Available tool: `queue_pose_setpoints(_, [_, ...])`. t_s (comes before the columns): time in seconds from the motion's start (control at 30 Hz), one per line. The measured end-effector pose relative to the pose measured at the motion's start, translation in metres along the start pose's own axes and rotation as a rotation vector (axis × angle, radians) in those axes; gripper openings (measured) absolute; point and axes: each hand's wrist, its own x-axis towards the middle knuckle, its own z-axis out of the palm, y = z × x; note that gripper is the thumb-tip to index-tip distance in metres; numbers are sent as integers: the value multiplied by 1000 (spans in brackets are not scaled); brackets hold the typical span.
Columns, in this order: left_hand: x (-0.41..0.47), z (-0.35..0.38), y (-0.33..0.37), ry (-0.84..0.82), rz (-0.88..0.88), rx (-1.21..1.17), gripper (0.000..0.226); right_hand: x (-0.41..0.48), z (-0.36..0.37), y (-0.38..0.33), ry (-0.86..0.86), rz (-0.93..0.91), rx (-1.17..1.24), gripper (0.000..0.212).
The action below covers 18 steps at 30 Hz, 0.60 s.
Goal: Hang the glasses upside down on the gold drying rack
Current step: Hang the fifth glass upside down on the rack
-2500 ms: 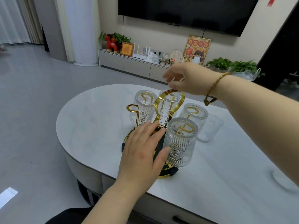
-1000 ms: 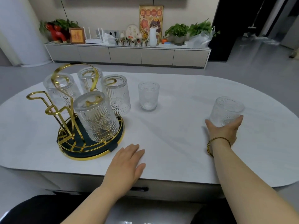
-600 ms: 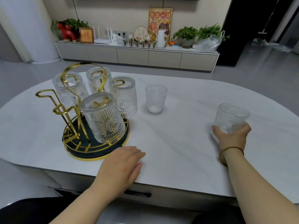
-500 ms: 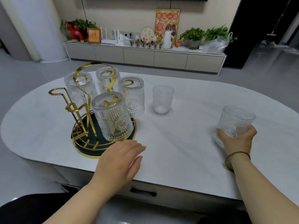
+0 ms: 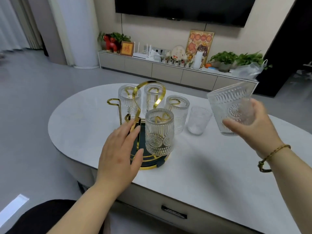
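The gold drying rack [image 5: 149,92] stands on a dark round base near the table's left end. Several ribbed glasses hang upside down on its prongs, the nearest one [image 5: 159,131] at the front. One gold prong [image 5: 114,103] at the left is bare. My left hand [image 5: 122,152] lies flat on the rack's base, fingers apart. My right hand [image 5: 251,125] holds a ribbed glass [image 5: 231,107] in the air to the right of the rack, tilted with its mouth up and to the left. Another glass [image 5: 198,121] stands upright on the table just right of the rack.
The white oval table [image 5: 211,166] has a drawer handle [image 5: 173,211] on its near side. Behind it runs a low cabinet [image 5: 168,71] with plants, frames and small ornaments, under a wall television [image 5: 184,9].
My right hand has lifted its glass off the table and carried it left toward the rack, tilting it. My left hand has moved from the table edge onto the rack's base.
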Motion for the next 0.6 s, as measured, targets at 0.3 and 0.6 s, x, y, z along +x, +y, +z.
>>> queue_pose_setpoints(0.3, [11, -15, -17, -102, -15, 1, 55, 24, 41, -130, -279, -333, -456, 86])
queue_pose_setpoints(0.6, [12, -19, -23, -171, 6, -159, 58, 46, 99, -183, -458, -427, -664, 76])
